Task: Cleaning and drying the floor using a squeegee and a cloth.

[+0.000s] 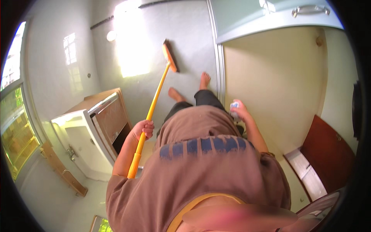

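Note:
My left hand (143, 129) is closed around the yellow handle (158, 92) of a broom, with the handle's lower grip (134, 166) reaching back beside my forearm. The orange broom head (169, 57), edged with dark bristles, rests on the grey floor ahead of my feet. On the other side, my right hand (242, 110) grasps a small whitish container (234, 105) with blue markings, held by my hip. My fingers partly cover it, so its exact kind is unclear. Both of my feet are bare, one (205, 79) a little further forward.
A metal track (219, 66) runs along the floor's right side, below a panel with a metal handle (310, 11). At left stand a white cabinet (84, 139) and a brown box (108, 116). A wooden hook rail (63, 171) and a reddish-brown door (329, 153) flank me.

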Demonstrator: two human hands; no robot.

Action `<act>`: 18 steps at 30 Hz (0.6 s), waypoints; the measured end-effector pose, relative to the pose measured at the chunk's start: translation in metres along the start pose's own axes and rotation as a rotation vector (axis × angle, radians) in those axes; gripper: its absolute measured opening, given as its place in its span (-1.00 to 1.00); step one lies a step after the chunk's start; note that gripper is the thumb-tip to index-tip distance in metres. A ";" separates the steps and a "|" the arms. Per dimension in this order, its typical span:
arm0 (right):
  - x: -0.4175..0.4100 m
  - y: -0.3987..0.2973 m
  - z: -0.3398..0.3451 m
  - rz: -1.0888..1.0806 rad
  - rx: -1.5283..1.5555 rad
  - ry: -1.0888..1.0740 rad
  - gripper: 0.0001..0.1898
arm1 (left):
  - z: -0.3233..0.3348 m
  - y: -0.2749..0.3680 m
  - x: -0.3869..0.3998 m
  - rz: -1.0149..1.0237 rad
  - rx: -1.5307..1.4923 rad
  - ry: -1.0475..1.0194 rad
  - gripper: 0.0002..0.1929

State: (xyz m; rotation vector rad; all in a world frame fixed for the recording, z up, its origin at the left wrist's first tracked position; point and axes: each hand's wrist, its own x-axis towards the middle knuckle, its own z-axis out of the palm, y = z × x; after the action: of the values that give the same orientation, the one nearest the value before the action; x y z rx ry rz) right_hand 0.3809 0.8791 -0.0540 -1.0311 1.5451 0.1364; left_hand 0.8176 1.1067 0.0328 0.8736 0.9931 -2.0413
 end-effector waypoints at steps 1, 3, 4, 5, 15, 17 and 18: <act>-0.010 -0.006 0.011 0.045 0.007 -0.007 -0.37 | 0.004 0.001 -0.011 -0.019 0.026 0.042 -0.78; -0.030 0.003 0.032 0.062 0.053 0.031 -0.36 | 0.005 0.002 -0.028 -0.078 0.109 0.045 -0.77; -0.040 0.008 0.042 0.078 0.068 0.035 -0.36 | 0.005 0.007 -0.029 -0.095 0.117 0.058 -0.77; -0.050 0.013 0.049 0.095 0.119 0.062 -0.37 | 0.006 0.011 -0.028 -0.154 0.142 0.055 -0.77; -0.120 0.067 0.095 0.236 0.142 0.140 -0.39 | -0.015 0.043 0.104 -0.460 0.449 0.060 -0.71; -0.124 0.072 0.095 0.239 0.160 0.152 -0.39 | -0.024 0.044 0.116 -0.553 0.381 0.044 -0.70; -0.124 0.076 0.094 0.200 0.142 0.155 -0.39 | -0.031 0.045 0.113 -0.482 0.455 0.102 -0.69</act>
State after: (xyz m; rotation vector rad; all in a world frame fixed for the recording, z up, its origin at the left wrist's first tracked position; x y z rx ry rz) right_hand 0.3867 1.0465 -0.0095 -0.7889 1.7718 0.0857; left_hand 0.8022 1.0785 -0.0887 1.0502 0.8625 -2.7268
